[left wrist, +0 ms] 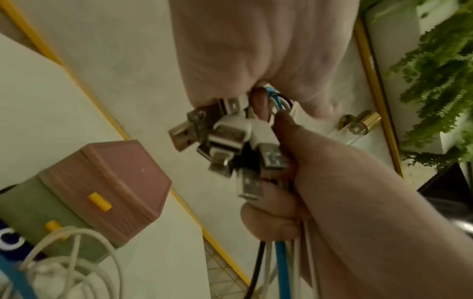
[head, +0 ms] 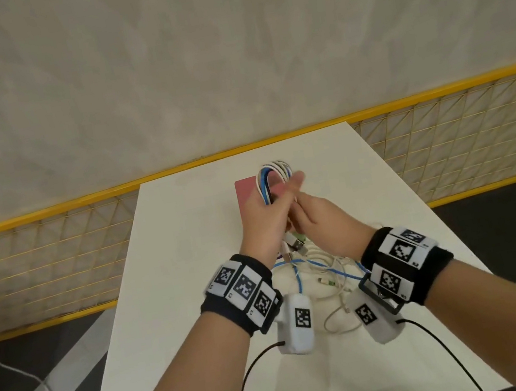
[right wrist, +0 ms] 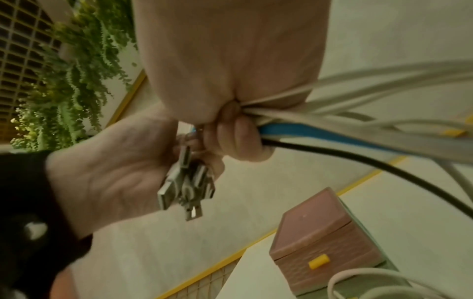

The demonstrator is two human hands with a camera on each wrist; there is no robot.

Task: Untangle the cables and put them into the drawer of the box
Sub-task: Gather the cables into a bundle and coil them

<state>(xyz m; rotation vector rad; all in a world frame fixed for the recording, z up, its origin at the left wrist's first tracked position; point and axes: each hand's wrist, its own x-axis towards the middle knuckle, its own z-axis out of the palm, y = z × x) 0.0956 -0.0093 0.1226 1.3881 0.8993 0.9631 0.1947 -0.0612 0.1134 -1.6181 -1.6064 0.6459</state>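
Note:
Both hands meet above the white table, holding one bundle of white, blue and black cables that loops up over them. My left hand grips the bundle just above a cluster of USB plugs, which hang below it. My right hand is curled round the same strands beside it. More white and blue cables lie tangled on the table under my wrists. The box stands behind my hands, pink above and green below, with a yellow knob on each drawer front. Both drawers look closed.
A yellow mesh fence runs behind the table and on both sides. Green hanging plants show in the wrist views. Black cords trail from the wrist cameras over the table's near end. A white cord lies on the floor at left.

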